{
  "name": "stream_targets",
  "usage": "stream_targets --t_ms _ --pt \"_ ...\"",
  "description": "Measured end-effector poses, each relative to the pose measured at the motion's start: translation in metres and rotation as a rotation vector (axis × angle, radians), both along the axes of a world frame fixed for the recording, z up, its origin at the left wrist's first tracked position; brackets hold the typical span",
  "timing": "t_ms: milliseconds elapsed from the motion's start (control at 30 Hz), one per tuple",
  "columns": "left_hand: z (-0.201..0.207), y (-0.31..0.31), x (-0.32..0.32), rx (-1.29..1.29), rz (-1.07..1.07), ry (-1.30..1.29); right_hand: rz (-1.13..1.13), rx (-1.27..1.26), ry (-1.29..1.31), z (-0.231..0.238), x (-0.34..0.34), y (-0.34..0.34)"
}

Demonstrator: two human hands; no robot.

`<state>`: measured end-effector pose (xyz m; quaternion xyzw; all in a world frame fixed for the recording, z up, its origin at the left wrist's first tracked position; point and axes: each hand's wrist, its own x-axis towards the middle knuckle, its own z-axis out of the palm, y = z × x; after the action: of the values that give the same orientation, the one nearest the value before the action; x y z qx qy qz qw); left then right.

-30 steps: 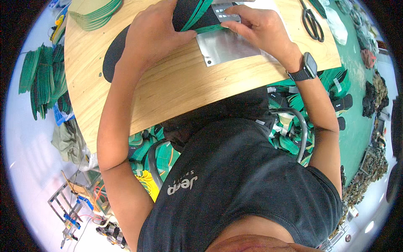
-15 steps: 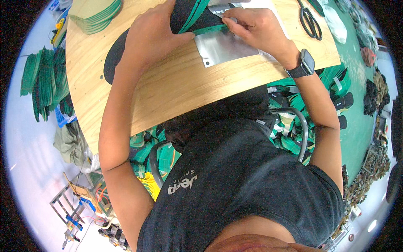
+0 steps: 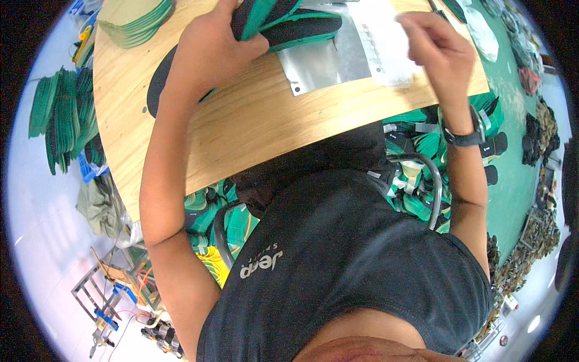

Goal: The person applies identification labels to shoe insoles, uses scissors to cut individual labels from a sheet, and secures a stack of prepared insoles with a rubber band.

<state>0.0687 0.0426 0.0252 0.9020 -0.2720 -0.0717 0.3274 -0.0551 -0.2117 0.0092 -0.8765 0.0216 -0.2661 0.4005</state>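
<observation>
My left hand (image 3: 211,51) is closed around black and green insoles (image 3: 256,18) at the top of the table. More insoles (image 3: 310,27) fan out to the right of its thumb, over a shiny silvery sheet (image 3: 313,69) with a dark spot at its corner. Another black insole (image 3: 161,81) lies partly hidden behind the left wrist. My right hand (image 3: 440,51), slightly blurred, hovers at the right side of a white sheet (image 3: 383,48). Its fingers are bent together, and what they hold, if anything, cannot be made out.
A stack of pale green-edged insoles (image 3: 139,27) sits at the table's (image 3: 253,127) upper left. Black scissors (image 3: 440,8) show partly beyond the right hand. Bundled green insoles (image 3: 63,120) stand left of the table, and more (image 3: 416,142) lie below its right edge.
My right hand has moved right, away from the insoles, to the side of the white sheet. The insoles beside my left hand now show more fully. My left hand still holds insoles.
</observation>
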Motion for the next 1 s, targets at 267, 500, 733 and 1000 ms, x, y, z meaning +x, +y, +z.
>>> stream_targets --t_ms 267,500,733,1000 --pt "-0.035 0.036 0.044 -0.600 0.055 0.124 -0.292 -0.261 -0.200 -0.009 0.013 -0.063" --pt "-0.017 0.027 0.024 -0.858 0.216 0.238 0.049 -0.751 -0.139 -0.029 0.049 0.031" --pt "-0.025 0.031 0.029 -0.802 0.158 0.229 0.196 -0.588 -0.067 -0.035 0.037 0.051" --pt "-0.026 0.030 0.029 -0.778 0.205 0.198 0.182 -0.648 0.066 -0.039 0.021 0.043"
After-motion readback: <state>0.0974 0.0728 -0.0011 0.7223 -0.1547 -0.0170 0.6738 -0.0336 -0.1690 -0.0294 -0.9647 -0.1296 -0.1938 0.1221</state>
